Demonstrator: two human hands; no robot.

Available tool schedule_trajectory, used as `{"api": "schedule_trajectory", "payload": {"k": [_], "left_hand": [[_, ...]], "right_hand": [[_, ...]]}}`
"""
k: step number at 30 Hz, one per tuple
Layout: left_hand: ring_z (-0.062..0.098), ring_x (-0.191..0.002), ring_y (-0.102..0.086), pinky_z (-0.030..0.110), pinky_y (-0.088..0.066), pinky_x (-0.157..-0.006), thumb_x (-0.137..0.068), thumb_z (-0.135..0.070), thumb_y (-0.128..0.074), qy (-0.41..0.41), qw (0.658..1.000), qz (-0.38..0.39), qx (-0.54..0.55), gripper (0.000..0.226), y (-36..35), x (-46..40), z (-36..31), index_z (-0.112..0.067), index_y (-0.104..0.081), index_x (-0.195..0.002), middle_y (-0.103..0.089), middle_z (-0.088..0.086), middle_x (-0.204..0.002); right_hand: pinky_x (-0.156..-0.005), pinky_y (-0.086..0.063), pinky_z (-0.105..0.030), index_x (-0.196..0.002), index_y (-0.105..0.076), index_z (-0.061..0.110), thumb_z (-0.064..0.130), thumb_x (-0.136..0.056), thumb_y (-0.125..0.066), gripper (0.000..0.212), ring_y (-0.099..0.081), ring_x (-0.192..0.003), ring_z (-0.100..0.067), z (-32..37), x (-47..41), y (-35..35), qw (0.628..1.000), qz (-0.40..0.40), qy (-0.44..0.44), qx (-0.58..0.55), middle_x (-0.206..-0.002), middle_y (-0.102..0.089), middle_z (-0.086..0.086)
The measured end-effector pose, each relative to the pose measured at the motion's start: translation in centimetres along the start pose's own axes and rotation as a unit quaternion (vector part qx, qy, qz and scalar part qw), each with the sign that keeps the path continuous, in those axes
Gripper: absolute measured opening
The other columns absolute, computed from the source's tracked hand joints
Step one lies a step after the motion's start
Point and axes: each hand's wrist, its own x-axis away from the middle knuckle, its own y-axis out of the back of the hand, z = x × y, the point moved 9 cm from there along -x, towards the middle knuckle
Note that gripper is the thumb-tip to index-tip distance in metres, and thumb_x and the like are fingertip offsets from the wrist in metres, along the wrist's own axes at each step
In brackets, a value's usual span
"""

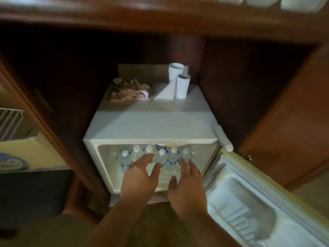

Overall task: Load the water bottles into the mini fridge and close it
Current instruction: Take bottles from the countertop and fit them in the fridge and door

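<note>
Both hands out in front of the fridge mouth, each grip loose and holding nothing. Left hand (pixel 138 177) palm-down, fingers spread, tips close to the front row of bottles. Right hand (pixel 186 182) just beside it, fingers fanned, tips up against the bottles on the right side of the pack; actual contact too blurred to call.

Lower right, fridge door (pixel 249 207) swung wide open, white moulded inner liner facing up.

Just past the fingertips, water bottles (pixel 125 160) standing upright inside the mini fridge (pixel 147 125), white caps up, blue labels showing, crowded together in at least 2 rows. About 8 caps countable, the rear ones partly hidden under the top lip of the opening.

Further back, on the fridge's flat white top: crumpled pinkish cloth (pixel 130 93) at the rear left, folded white paper (pixel 166 92) beside it, then 2 white rolls (pixel 183 86) standing upright at the rear right, 1 behind the other.

All of it tucked into a dark wooden cabinet (pixel 231 77), wooden cabinet door (pixel 288 125) open at right. Far left, a white wire rack (pixel 9 123) at the frame edge. Very top right, blurred white objects (pixel 267 0) on the upper shelf.
</note>
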Motion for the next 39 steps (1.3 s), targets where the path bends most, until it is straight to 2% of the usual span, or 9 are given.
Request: {"api": "schedule_trajectory", "payload": {"k": [3,8,12,15,18,24,31,33,39], "left_hand": [[-0.002,-0.091,-0.069,0.018,-0.055,-0.08,-0.094,-0.04,-0.065,0.037,0.999,0.008,0.005,0.031,5.9,2.8,-4.5,-0.035,-0.066,-0.125,-0.074,-0.017,-0.101],[-0.009,-0.07,-0.068,0.01,-0.054,-0.059,-0.087,-0.038,-0.073,0.018,0.997,-0.059,0.055,0.025,17.2,6.9,-16.9,-0.053,-0.065,-0.106,-0.071,-0.025,-0.08],[-0.006,-0.076,-0.069,0.011,-0.054,-0.059,-0.081,-0.047,-0.064,-0.031,0.995,-0.068,0.07,0.027,23.8,7.1,-26.9,-0.044,-0.069,-0.108,-0.071,-0.028,-0.084],[-0.003,-0.08,-0.069,0.016,-0.057,-0.065,-0.084,-0.032,-0.078,-0.043,0.995,-0.073,0.059,0.031,27.1,5.1,-31.1,-0.047,-0.066,-0.109,-0.07,-0.027,-0.089],[-0.003,-0.081,-0.068,0.018,-0.058,-0.067,-0.083,-0.029,-0.079,-0.071,0.994,-0.071,0.041,0.035,29.7,2.1,-35.3,-0.048,-0.062,-0.107,-0.069,-0.026,-0.086],[0.001,-0.08,-0.071,0.026,-0.06,-0.07,-0.088,-0.035,-0.071,-0.115,0.985,-0.081,0.102,0.02,31.9,-3.9,-42.0,-0.04,-0.067,-0.107,-0.072,-0.019,-0.086],[-0.001,-0.091,-0.065,0.01,-0.052,-0.07,-0.09,-0.042,-0.069,-0.157,0.982,-0.03,0.096,0.022,28.9,-14.4,-47.4,-0.044,-0.064,-0.112,-0.065,-0.035,-0.09],[0.002,-0.099,-0.062,0.015,-0.051,-0.078,-0.091,-0.049,-0.065,-0.189,0.98,-0.006,0.06,0.031,27.0,-18.3,-49.0,-0.047,-0.057,-0.121,-0.061,-0.033,-0.097],[0.022,-0.122,-0.055,0.034,-0.042,-0.097,-0.091,-0.048,-0.066,-0.254,0.961,0.106,-0.033,0.064,20.4,-28.1,-52.4,-0.04,-0.04,-0.149,-0.056,0.003,-0.134]], "right_hand": [[-0.117,-0.036,-0.039,-0.153,-0.029,0.034,0.04,-0.096,-0.049,0.06,-0.027,-0.144,-0.019,4.0,4.1,6.7,1.0,-0.006,0.022,0.006,-0.158,-0.031,0.005],[-0.084,-0.059,-0.039,-0.129,-0.053,0.03,0.033,-0.083,-0.055,0.046,-0.053,-0.113,-0.016,12.1,8.9,21.1,0.984,-0.132,0.103,-0.059,-0.126,-0.058,0.008],[-0.087,-0.053,-0.031,-0.126,-0.056,0.025,0.022,-0.08,-0.067,0.048,-0.053,-0.113,-0.013,17.9,10.6,31.6,0.961,-0.212,0.151,-0.089,-0.126,-0.055,0.009],[-0.09,-0.042,-0.02,-0.127,-0.059,0.024,0.023,-0.081,-0.067,0.047,-0.05,-0.116,-0.011,20.4,10.0,37.5,0.955,-0.233,0.157,-0.093,-0.127,-0.055,0.008],[-0.09,-0.042,-0.024,-0.129,-0.054,0.027,0.025,-0.084,-0.065,0.046,-0.047,-0.111,-0.01,21.7,7.8,41.7,0.956,-0.234,0.16,-0.076,-0.122,-0.054,0.009],[-0.085,-0.038,-0.027,-0.127,-0.054,0.035,0.038,-0.089,-0.066,0.04,-0.035,-0.101,-0.008,21.1,1.1,45.4,0.975,-0.2,0.091,-0.023,-0.112,-0.047,0.01],[-0.089,-0.041,-0.034,-0.131,-0.045,0.029,0.046,-0.093,-0.06,0.044,-0.038,-0.096,-0.017,19.0,-7.0,45.1,0.985,-0.162,-0.051,-0.009,-0.105,-0.044,0.004],[-0.089,-0.044,-0.034,-0.132,-0.042,0.029,0.048,-0.094,-0.058,0.046,-0.044,-0.099,-0.018,18.5,-8.5,44.4,0.984,-0.154,-0.088,-0.019,-0.107,-0.05,0.003],[-0.084,-0.051,-0.037,-0.123,-0.037,0.026,0.041,-0.095,-0.059,0.039,-0.056,-0.1,-0.023,17.7,-11.3,42.2,0.977,-0.145,-0.156,0.004,-0.106,-0.053,0.001]]}}
